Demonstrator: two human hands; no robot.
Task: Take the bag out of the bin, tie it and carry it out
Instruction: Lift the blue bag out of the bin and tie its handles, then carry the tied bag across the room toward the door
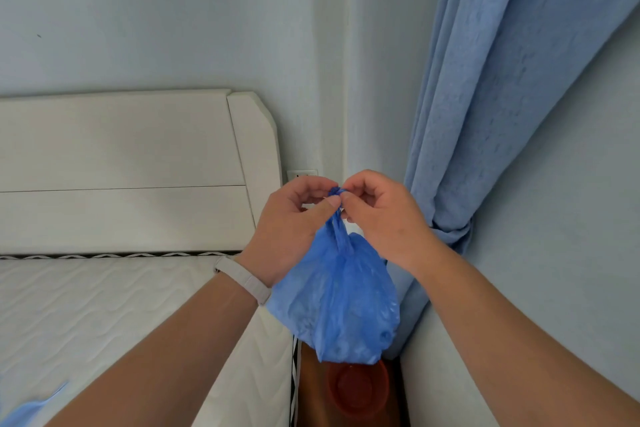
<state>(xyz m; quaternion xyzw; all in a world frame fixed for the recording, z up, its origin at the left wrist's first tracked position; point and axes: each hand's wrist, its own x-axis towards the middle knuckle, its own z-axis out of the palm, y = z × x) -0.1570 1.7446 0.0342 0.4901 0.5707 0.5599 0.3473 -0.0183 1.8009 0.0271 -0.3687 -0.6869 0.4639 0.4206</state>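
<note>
A blue plastic bag [341, 302] hangs in the air, bulging with contents, its top gathered into thin twisted strands. My left hand [291, 222] and my right hand [377, 215] meet at the top of the bag and both pinch the strands at a small knot. Below the bag, on the floor, stands a small red round bin [358, 388], open, with its rim partly hidden behind the bag's bottom.
A white mattress [104, 305] and a white headboard [121, 166] fill the left. A blue curtain [502, 97] hangs at the right, tied back low. A wall socket [301, 174] sits behind my hands. Another piece of blue plastic [27, 409] lies at the bottom left.
</note>
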